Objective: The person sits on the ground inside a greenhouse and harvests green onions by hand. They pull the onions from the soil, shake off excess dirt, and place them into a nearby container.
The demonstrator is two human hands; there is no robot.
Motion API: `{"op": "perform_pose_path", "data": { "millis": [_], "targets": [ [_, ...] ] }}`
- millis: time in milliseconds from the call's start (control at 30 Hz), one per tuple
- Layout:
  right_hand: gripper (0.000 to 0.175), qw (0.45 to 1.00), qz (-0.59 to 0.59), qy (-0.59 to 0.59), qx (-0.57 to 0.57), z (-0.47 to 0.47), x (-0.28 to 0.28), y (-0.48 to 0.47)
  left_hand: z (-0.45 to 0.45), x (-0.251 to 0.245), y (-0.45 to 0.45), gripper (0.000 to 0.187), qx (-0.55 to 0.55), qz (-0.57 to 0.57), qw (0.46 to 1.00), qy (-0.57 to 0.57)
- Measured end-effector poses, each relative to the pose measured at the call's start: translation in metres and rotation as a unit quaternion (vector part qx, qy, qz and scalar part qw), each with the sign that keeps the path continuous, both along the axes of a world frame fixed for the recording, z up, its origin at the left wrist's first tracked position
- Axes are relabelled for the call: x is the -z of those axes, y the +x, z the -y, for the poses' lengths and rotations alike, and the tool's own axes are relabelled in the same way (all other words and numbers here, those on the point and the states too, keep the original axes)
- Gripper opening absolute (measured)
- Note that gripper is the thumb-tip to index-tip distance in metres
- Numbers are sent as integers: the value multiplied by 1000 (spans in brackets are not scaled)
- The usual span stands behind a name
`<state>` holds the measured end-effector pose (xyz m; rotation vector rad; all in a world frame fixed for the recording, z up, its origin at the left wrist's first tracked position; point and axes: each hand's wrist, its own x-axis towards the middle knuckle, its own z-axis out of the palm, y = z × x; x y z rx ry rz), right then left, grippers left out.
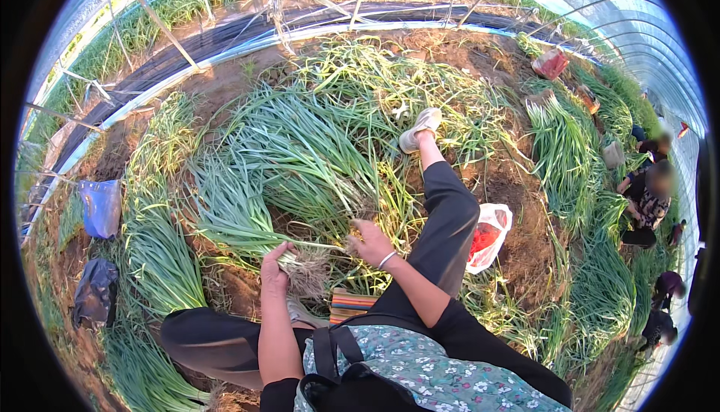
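Note:
My left hand [275, 268] is closed around a bunch of green onions [288, 261] just above its tangled, soil-covered roots [308, 277]. The long leaves of the bunch reach up and left onto other onions. A single pale onion stalk [320, 245] runs from near that bunch to my right hand [371, 243], whose fingers are at its root end. Beyond both hands lies a large heap of loose green onions [298, 147], their roots [360, 207] towards the right hand. Stripped yellowish leaves [399, 192] litter the ground beside it.
A white plastic bag with red ties [489, 237] lies right of my leg. Bundled onions [163, 260] lie at left, near a blue bag [101, 208] and a black plastic bag [95, 293]. More onions [562, 159] and several people [647, 204] are at right, inside a plastic-covered tunnel.

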<state>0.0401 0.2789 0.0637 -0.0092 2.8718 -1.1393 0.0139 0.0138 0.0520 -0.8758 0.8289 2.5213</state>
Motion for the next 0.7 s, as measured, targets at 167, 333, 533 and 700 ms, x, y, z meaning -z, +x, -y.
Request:
{"op": "perform_pose_path", "data": {
  "millis": [167, 333, 533, 700],
  "targets": [
    [27, 712, 449, -539, -29, 21, 3, 12, -10, -1, -1, 18, 56, -2, 997, -43],
    [21, 927, 47, -364, 83, 4, -57, -27, 1, 5, 5, 32, 66, 15, 997, 20],
    [23, 992, 4, -37, -119, 56, -13, 21, -19, 9, 8, 25, 79, 31, 996, 24],
    [32, 962, 118, -246, 18, 66, 10, 22, -20, 29, 15, 17, 74, 44, 996, -8]
  ]
}}
